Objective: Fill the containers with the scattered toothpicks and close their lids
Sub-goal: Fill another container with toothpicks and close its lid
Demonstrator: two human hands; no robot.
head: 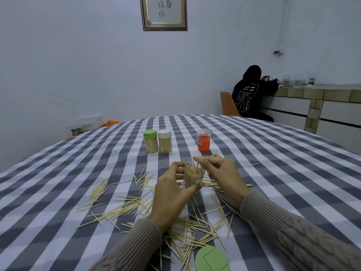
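Open clear jar (192, 179) upright, part-filled; loose toothpicks (125, 209) scattered around it; green lid (212, 259) flat at near edge; two capped full jars (157, 141) behind.

"11" on seated person's black hoodie (248, 94).

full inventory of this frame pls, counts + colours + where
open jar: 1, clear, part-filled with toothpicks, centre of table, held
filled jars: 2, green lid and white lid, side by side behind it
orange jar: 1, clear lid, right of those
loose toothpicks: many, pale wood, scattered near side
loose lid: 1, green, near edge
tablecloth: 1, grey-white check
person: 1, black hoodie, seated far right
frame: 1, wall
left hand: grips open jar
right hand: pinches toothpicks over jar
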